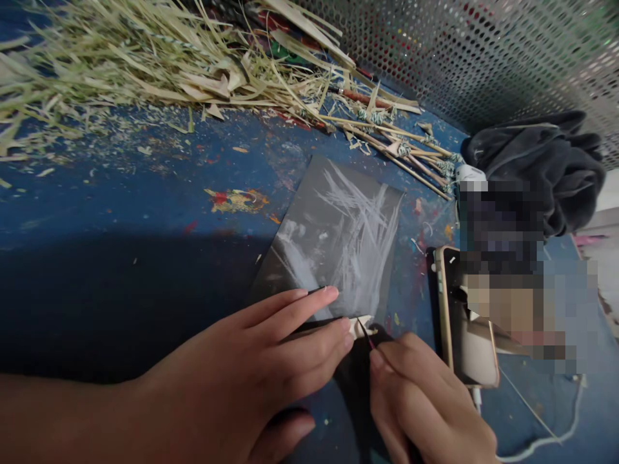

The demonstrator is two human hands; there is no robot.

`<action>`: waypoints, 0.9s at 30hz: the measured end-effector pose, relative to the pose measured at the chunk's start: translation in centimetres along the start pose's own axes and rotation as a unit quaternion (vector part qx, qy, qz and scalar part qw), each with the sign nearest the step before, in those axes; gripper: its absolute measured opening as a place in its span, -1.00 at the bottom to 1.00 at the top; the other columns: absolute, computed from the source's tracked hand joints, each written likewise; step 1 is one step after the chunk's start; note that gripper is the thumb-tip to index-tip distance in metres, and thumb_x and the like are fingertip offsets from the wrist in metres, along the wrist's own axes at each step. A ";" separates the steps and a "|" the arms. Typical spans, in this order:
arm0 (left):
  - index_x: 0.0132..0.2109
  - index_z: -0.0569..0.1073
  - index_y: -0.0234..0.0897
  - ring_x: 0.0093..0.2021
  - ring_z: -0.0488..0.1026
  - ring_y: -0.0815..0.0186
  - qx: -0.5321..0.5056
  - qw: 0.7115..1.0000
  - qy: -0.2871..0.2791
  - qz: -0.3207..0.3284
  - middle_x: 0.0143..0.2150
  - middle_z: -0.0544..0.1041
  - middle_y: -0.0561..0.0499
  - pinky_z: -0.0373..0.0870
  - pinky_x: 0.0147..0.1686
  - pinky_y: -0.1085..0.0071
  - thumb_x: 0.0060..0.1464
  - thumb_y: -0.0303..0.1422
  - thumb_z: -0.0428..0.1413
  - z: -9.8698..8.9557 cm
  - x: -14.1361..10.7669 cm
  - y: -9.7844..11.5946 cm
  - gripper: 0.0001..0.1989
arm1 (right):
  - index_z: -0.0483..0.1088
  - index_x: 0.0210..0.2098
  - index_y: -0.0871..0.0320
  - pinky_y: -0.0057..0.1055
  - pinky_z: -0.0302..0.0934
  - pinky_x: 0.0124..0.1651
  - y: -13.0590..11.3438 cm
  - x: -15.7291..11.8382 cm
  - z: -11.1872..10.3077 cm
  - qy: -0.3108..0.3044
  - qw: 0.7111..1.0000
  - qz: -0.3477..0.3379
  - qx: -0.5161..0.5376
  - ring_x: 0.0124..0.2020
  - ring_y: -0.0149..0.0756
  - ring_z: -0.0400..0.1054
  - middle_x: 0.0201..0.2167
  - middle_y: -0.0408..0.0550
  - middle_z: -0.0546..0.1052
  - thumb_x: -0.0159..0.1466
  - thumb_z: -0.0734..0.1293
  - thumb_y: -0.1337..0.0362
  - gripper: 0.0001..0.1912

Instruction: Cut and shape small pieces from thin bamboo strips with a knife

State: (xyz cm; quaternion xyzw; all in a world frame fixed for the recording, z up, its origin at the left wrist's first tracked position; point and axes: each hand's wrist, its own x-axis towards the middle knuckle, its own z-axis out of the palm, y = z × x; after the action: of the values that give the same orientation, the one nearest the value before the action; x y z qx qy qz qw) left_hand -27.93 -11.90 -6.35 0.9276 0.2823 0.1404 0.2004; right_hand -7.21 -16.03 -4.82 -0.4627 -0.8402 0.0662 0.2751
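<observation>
Seemingly mid-cut, the left hand (pixel 271 367) pins a pale strip (pixel 360 325) flat on the dark mat (pixel 338 238) while the right hand (pixel 425 399), closed around a thin blade (pixel 366 335), works its tip, so the next stroke needs a steady hold

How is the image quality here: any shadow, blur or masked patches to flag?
Head view: a deep shadow covers the blue table left of the left hand; the scratched dark mat is sharp; a pixelated patch masks the area above the phone; the perforated wall bends at the edge.

Two bare hands, nothing worn

The left hand (pixel 271 367) and right hand (pixel 425 406) show no sleeves, rings or gloves; nails short.
</observation>
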 end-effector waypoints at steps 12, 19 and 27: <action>0.18 0.35 -0.06 0.37 -0.01 0.24 -0.001 0.998 -0.003 0.060 0.21 0.37 0.27 0.03 0.33 0.37 0.19 -0.18 0.02 -0.5 0.1 -0.9 -0.58 | 0.38 -0.46 0.18 -0.46 0.43 -0.46 -0.9 -2.9 0.9 0.068 0.984 -0.030 -0.164 -0.49 -0.30 0.49 -0.50 -0.11 0.55 0.18 0.34 0.56 -0.81; 0.18 0.34 -0.08 0.38 -0.05 0.24 0.006 0.997 -0.029 0.067 0.21 0.37 0.29 0.07 0.30 0.36 0.20 -0.17 0.01 -0.9 0.4 -1.0 -0.58 | 0.32 -0.53 0.14 -0.49 0.40 -0.52 -1.7 -2.8 1.6 0.088 0.974 -0.031 -0.206 -0.56 -0.36 0.46 -0.55 -0.17 0.53 0.19 0.34 0.54 -0.75; 0.06 0.41 -0.18 0.30 0.11 0.14 0.023 0.997 -0.001 0.068 0.10 0.46 0.18 0.02 0.29 0.22 0.19 -0.22 0.06 -0.9 1.0 -0.3 -0.68 | 0.30 -0.46 0.19 -0.51 0.21 -0.57 -0.7 -1.1 0.4 0.052 0.998 0.021 0.038 -0.59 -0.45 0.23 -0.61 -0.16 0.32 0.18 0.23 0.63 -0.77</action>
State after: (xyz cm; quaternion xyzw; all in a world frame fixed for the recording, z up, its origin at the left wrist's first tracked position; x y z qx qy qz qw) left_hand -27.59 -10.86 -5.53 0.9493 0.2213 0.1458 0.1694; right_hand -7.43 -17.27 -5.39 -0.4721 -0.8117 0.0801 0.3346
